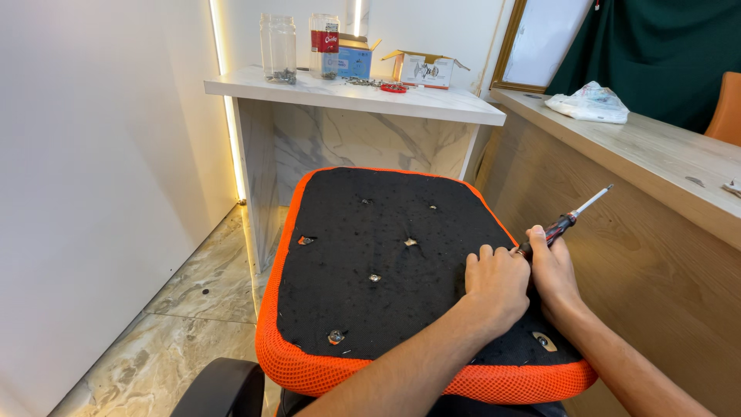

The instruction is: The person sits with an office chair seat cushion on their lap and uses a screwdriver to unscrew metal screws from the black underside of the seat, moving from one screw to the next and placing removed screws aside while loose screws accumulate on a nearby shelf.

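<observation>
An upturned orange seat cushion [370,270], black underside up, fills the middle of the view. At its four o'clock edge the left hand [494,284] lies flat on the black fabric, fingers loosely curled and holding nothing. Touching it at three o'clock, the right hand [552,266] is closed round a screwdriver [567,220] whose tip points toward one o'clock, off the cushion. The tip is near the wooden counter [656,154]; I judge a careless swing could scratch it or jab the resting hand
</observation>
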